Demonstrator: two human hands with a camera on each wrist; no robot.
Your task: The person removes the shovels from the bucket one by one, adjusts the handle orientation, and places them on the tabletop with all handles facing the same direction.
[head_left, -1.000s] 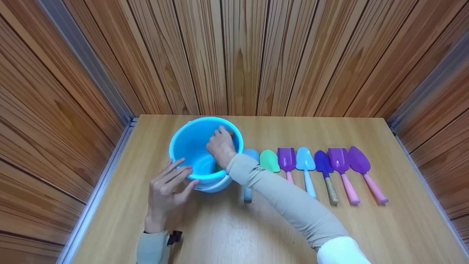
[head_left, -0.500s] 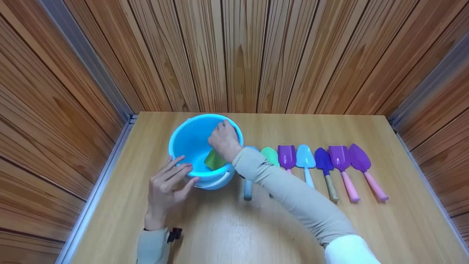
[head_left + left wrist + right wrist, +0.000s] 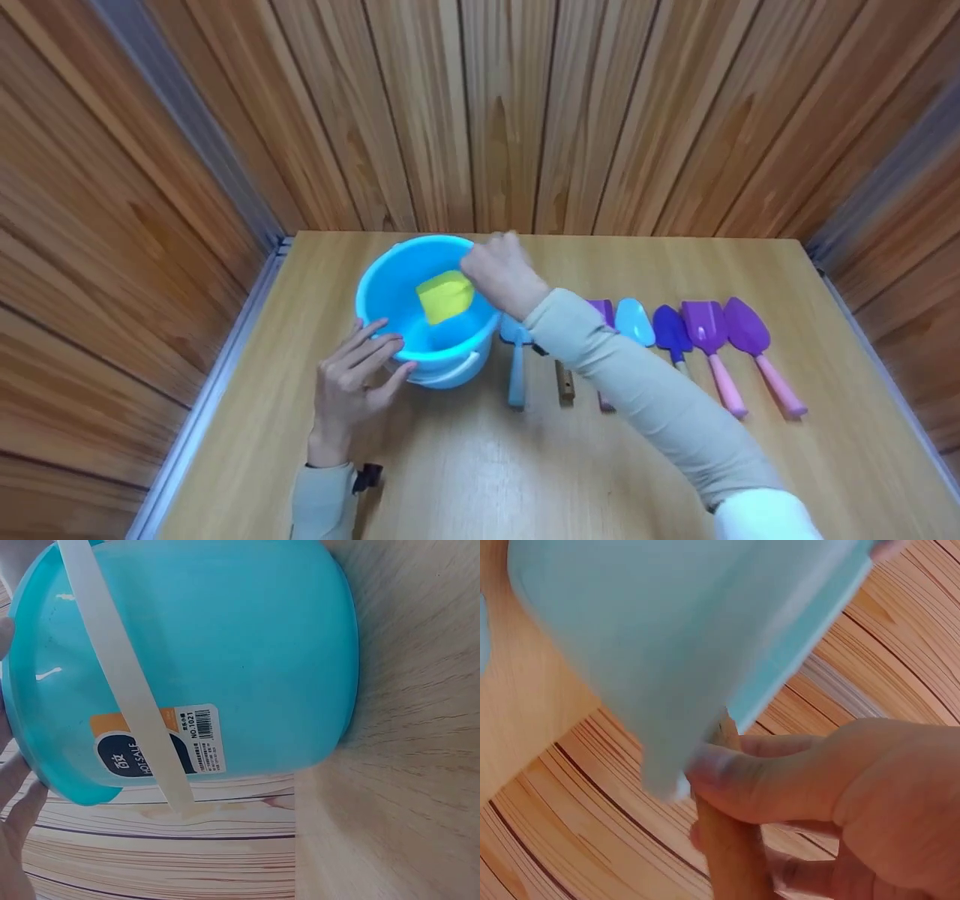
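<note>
A light-blue bucket [image 3: 360, 304] stands upright at the table's left half. My left hand [image 3: 349, 390] touches its near-left rim with fairly straight, spread fingers; in the left wrist view the fingertips [image 3: 26, 802] lie along the rim. My right hand [image 3: 502, 274] is at the bucket's right rim and grips the brown handle [image 3: 735, 855] of a toy shovel, thumb pressed on it. The shovel's yellow blade [image 3: 446, 296] shows inside the bucket. In the head view the hand hides the handle.
Right of the bucket lies a row of toy shovels, among them a light-blue one [image 3: 517, 375], a dark-blue one [image 3: 670, 330], and purple ones with pink handles, one with a square blade [image 3: 703, 324] and one pointed [image 3: 748, 326]. Wood-panel walls [image 3: 502, 112] enclose the table.
My right hand has moved up and right from inside the bucket to its right rim. The yellow blade has risen into sight and turned. My left hand keeps its place on the rim.
</note>
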